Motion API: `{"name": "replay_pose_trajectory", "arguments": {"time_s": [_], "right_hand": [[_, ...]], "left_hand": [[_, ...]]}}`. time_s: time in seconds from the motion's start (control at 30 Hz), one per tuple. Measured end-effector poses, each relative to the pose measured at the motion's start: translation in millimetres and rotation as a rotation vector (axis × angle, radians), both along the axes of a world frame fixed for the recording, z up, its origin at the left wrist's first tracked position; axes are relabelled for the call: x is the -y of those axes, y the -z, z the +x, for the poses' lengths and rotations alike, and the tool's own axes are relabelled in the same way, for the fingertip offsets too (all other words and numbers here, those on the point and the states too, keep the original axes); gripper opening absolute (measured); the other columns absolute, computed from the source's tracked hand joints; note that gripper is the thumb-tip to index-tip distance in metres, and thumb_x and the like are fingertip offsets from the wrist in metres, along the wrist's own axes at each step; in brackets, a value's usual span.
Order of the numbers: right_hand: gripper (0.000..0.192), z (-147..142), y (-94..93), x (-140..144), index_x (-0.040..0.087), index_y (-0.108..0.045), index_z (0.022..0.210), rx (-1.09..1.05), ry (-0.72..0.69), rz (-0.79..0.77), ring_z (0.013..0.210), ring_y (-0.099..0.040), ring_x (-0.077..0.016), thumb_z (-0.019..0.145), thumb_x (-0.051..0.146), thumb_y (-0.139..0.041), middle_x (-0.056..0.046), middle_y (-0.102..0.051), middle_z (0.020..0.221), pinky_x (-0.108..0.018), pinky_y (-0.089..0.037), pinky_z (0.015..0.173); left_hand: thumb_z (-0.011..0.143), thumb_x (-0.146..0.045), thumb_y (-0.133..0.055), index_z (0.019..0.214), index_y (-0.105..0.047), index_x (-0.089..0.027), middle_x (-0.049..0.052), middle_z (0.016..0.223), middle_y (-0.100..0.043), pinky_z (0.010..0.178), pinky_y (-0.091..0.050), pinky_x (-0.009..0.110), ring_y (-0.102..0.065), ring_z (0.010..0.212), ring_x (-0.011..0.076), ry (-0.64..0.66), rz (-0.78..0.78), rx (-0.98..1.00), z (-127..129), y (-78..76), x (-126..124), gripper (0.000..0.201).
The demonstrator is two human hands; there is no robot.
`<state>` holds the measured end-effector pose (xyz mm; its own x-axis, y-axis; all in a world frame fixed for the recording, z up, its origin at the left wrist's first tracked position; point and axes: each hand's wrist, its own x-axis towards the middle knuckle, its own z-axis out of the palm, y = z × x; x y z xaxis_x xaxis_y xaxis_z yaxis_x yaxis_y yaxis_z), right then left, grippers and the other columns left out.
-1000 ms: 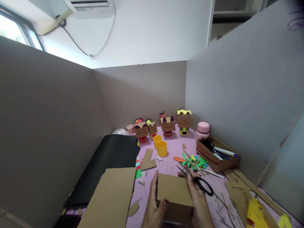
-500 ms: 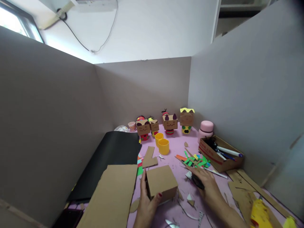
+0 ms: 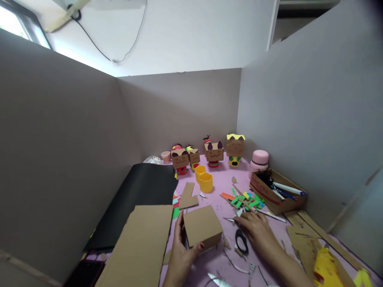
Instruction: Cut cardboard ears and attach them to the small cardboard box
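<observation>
1. A second ago both hands held the cardboard box [image 3: 202,226] at the near edge; now only the left hand [image 3: 182,255] has a grip on it, and the box sits farther left on the table [image 3: 215,191].
2. The right hand [image 3: 254,229] has let go of the box and moved right, lying flat among the scraps.
3. The scissors [image 3: 241,239], earlier in that hand, now lie on the table beside its fingers.

Both the left hand [image 3: 183,255] and the right hand [image 3: 256,231] are bare, forearms unsleeved; the left thumbnail wears red polish, no rings or watch showing
</observation>
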<state>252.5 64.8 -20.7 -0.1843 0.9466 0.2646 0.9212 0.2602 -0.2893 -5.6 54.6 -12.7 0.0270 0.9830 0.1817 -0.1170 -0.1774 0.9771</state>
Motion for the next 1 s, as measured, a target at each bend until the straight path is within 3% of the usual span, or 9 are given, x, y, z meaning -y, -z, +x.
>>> {"name": "replay_pose_trajectory", "arguments": {"time_s": [0.13, 0.33, 0.5, 0.67, 0.77, 0.9, 1.0], "right_hand": [[0.043, -1, -0.9, 0, 0.024, -0.068, 0.112, 0.009, -0.011, -0.006, 0.101, -0.06, -0.0277, 0.088, 0.001, -0.042, -0.01, -0.069, 0.105, -0.048, -0.033, 0.094], [0.043, 0, 2.5, 0, 0.021, -0.069, 0.109, -0.027, -0.021, 0.001, 0.099, -0.059, -0.0288, 0.085, -0.001, -0.041, -0.011, -0.067, 0.1, -0.049, -0.035, 0.095], [0.045, -2, 15.5, -1, 0.017, -0.069, 0.108, -0.128, 0.003, 0.035, 0.099, -0.058, -0.0287, 0.082, 0.0, -0.036, -0.013, -0.066, 0.098, -0.048, -0.035, 0.098], [0.047, -5, 15.4, -3, 0.011, -0.054, 0.13, -0.302, 0.115, 0.151, 0.112, -0.054, -0.0282, 0.092, 0.016, -0.025, -0.019, -0.058, 0.118, -0.043, -0.043, 0.095], [0.046, -11, 5.2, 2, 0.013, -0.05, 0.132, -0.666, 0.147, 0.114, 0.099, -0.06, -0.0261, 0.096, 0.035, -0.031, -0.014, -0.063, 0.103, -0.038, -0.049, 0.085], [0.05, -42, -5.6, 17, 0.019, -0.056, 0.124, -1.444, 0.019, -0.255, 0.064, -0.059, -0.0153, 0.086, 0.051, -0.059, 0.001, -0.062, 0.067, -0.024, -0.046, 0.059], [0.053, -73, -5.3, 26, 0.017, -0.064, 0.11, -1.714, -0.167, -0.504, 0.058, -0.059, -0.0113, 0.073, 0.053, -0.074, 0.002, -0.064, 0.065, -0.021, -0.044, 0.056]], "left_hand": [[0.055, -0.069, -0.074, 0.148, -0.009, -0.018, 0.022, 0.154, -0.025, 0.11, -0.031, 0.039, -0.023, 0.142, 0.0342, 0.006, -0.026, -0.082, -1, -8.5, 0, 0.125], [0.057, -0.065, -0.075, 0.148, -0.005, -0.013, 0.023, 0.142, -0.044, 0.107, -0.036, 0.038, -0.038, 0.135, 0.0327, 0.01, -0.08, -0.2, 0, -16.8, 4, 0.126], [0.062, -0.06, -0.074, 0.147, -0.014, -0.01, 0.024, 0.149, -0.034, 0.11, -0.032, 0.039, -0.033, 0.138, 0.0333, -0.065, -0.049, -0.171, -4, -19.1, 5, 0.116], [0.068, -0.06, -0.068, 0.146, -0.018, -0.01, 0.021, 0.151, -0.031, 0.111, -0.032, 0.037, -0.032, 0.139, 0.032, -0.194, 0.006, -0.092, -8, -20.9, 3, 0.106], [0.071, -0.059, -0.065, 0.145, -0.023, -0.013, 0.017, 0.15, -0.036, 0.109, -0.035, 0.035, -0.033, 0.138, 0.031, -0.312, 0.025, -0.034, -6, -21.6, 2, 0.097], [0.076, -0.06, -0.06, 0.148, -0.016, -0.014, 0.018, 0.152, -0.03, 0.112, -0.031, 0.041, -0.03, 0.139, 0.0323, -0.381, -0.014, -0.035, -5, -22.4, 3, 0.096], [0.078, -0.06, -0.058, 0.148, -0.014, -0.016, 0.018, 0.152, -0.027, 0.113, -0.026, 0.047, -0.028, 0.139, 0.0346, -0.399, -0.027, -0.025, -10, -22.7, 2, 0.094]]}}
